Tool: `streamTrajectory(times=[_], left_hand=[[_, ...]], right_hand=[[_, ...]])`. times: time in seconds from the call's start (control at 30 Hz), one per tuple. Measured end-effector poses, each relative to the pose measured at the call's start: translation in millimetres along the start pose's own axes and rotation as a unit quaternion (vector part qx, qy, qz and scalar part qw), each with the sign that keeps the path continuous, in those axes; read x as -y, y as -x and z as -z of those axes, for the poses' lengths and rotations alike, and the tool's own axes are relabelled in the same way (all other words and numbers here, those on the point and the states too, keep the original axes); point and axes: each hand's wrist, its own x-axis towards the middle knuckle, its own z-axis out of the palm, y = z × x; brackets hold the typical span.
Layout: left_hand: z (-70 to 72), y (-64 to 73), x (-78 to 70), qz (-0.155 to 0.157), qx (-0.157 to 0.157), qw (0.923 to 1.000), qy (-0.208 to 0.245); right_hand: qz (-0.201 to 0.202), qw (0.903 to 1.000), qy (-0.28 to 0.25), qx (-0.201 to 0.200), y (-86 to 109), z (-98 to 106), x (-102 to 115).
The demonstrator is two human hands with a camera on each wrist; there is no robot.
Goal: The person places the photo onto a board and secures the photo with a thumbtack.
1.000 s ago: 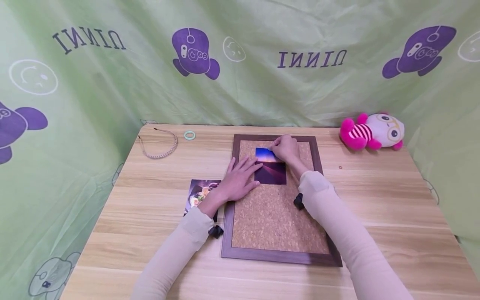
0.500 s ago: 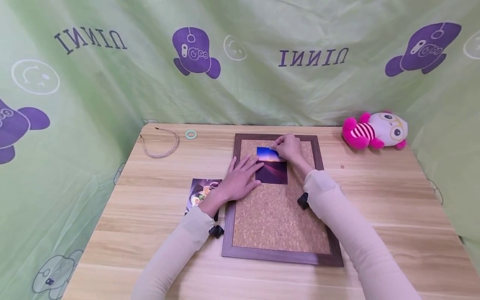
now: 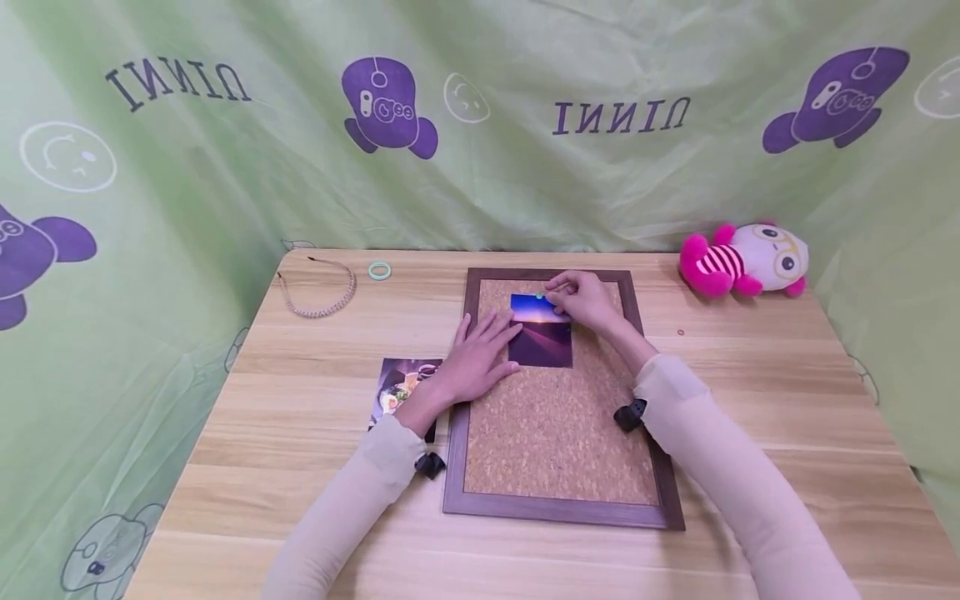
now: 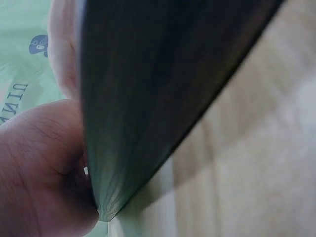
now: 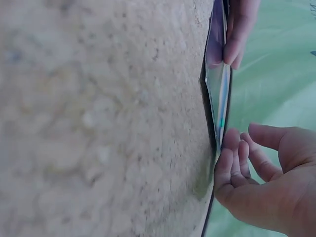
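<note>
A sunset photo (image 3: 540, 343) lies on the framed cork board (image 3: 562, 442), with a small green thumbtack (image 3: 539, 296) at its top edge. My left hand (image 3: 476, 362) is spread over the board's left side, its fingertips resting on the photo's left edge. Just right of the thumbtack is my right hand (image 3: 588, 302), fingers loosely bent. In the right wrist view that hand (image 5: 266, 173) has its thumb apart from the fingers and nothing between them. The board's dark frame (image 4: 143, 89) fills much of the left wrist view, beside the left palm (image 4: 39, 168).
A food photo (image 3: 397, 392) lies left of the board, partly under the left forearm. At the back left are a beaded headband (image 3: 330, 310) and a mint-green ring (image 3: 379, 271). A pink plush toy (image 3: 742, 260) lies at the back right, a tiny ring (image 3: 681, 332) nearer.
My right hand has loosened its pinch and drawn slightly right, uncovering the green thumbtack at the photo's top edge. The right forearm has shifted right too. The left hand stays in place.
</note>
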Motion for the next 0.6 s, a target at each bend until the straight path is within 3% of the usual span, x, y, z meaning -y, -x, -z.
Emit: streamTrajectory(times=[0.3, 0.47, 0.6], left_hand=[[4.1, 6.0, 3.4, -0.023, -0.02, 0.9992, 0.027], [16.0, 14.1, 6.9, -0.05, -0.069, 0.995, 0.051], [22.8, 26.9, 10.4, -0.053, -0.107, 0.9898, 0.078]], right_hand=[[0.052, 0.9983, 0.019, -0.018, 22.4, 8.9, 4.1], [0.076, 0.9953, 0.042, -0.044, 39.0, 11.9, 6.2], [0.098, 0.9926, 0.055, -0.046, 56.7, 12.4, 3.8]])
